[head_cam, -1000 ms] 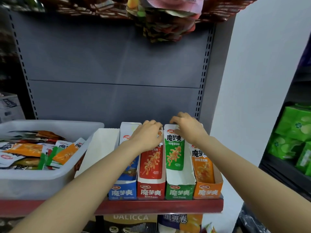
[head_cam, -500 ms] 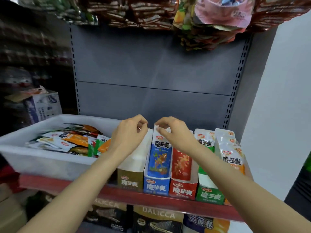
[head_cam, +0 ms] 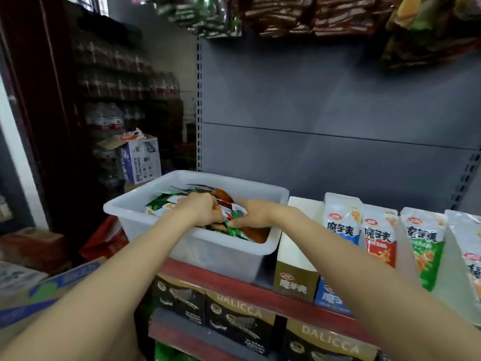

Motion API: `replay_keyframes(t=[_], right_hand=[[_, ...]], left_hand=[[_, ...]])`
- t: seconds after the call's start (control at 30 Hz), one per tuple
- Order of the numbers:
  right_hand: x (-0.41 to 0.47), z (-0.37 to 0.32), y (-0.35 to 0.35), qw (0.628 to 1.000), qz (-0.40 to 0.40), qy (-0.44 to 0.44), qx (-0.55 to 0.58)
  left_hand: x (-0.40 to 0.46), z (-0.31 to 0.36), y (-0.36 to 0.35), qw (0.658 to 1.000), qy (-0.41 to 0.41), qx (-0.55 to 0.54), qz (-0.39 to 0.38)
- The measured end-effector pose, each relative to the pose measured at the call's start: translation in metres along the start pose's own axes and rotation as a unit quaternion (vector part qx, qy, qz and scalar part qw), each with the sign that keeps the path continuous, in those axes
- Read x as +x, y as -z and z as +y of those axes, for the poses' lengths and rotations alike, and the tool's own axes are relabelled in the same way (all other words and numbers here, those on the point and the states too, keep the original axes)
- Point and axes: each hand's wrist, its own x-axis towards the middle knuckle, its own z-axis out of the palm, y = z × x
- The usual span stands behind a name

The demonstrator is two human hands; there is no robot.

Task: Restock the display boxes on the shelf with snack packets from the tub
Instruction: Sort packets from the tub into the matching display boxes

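Observation:
A white plastic tub [head_cam: 197, 246] stands on the left of the red shelf [head_cam: 234, 285], heaped with mixed snack packets [head_cam: 166, 204]. Both my hands are inside it. My left hand [head_cam: 200, 209] curls its fingers round packets in the middle of the heap. My right hand [head_cam: 253, 213] pinches a green packet [head_cam: 235, 226] beside it. Right of the tub stand the display boxes: a brown box [head_cam: 295, 280] showing only its white inside, then a blue box [head_cam: 330, 295] with a blue packet [head_cam: 342, 220], then red [head_cam: 380, 238] and green packets [head_cam: 424, 243] upright.
Bags of snacks hang above [head_cam: 286, 14]. Black DALICCA cartons [head_cam: 234, 316] fill the shelf below. Cardboard boxes [head_cam: 39, 290] sit low on the left, and a white printed carton [head_cam: 140, 162] stands behind the tub. A grey back panel [head_cam: 325, 113] closes the shelf.
Both hands left the tops of the packets in the display boxes and moved left into the tub, closing on packets there. My view swung left.

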Motion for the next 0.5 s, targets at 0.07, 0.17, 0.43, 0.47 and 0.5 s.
replay_keyframes(t=[0.07, 0.17, 0.43, 0.47, 0.5], right_hand=[[0.001, -0.005, 0.004, 0.999, -0.029, -0.011, -0.013], [-0.001, -0.016, 0.006, 0.999, -0.012, -0.017, -0.038], [-0.004, -0.033, 0.006, 0.989, 0.122, -0.038, 0.079], [-0.006, -0.03, 0.008, 0.979, 0.155, -0.046, 0.125], [-0.008, -0.027, 0.012, 0.964, 0.194, -0.054, 0.173]], left_hand=[[0.002, -0.001, 0.002, 1.0, 0.004, -0.001, -0.012], [0.002, -0.003, 0.0, 1.0, 0.004, 0.006, -0.003], [-0.001, -0.008, 0.004, 0.992, -0.003, -0.122, 0.042], [-0.003, -0.008, 0.006, 0.987, -0.003, -0.151, 0.052], [-0.005, -0.007, 0.007, 0.982, -0.003, -0.18, 0.063]])
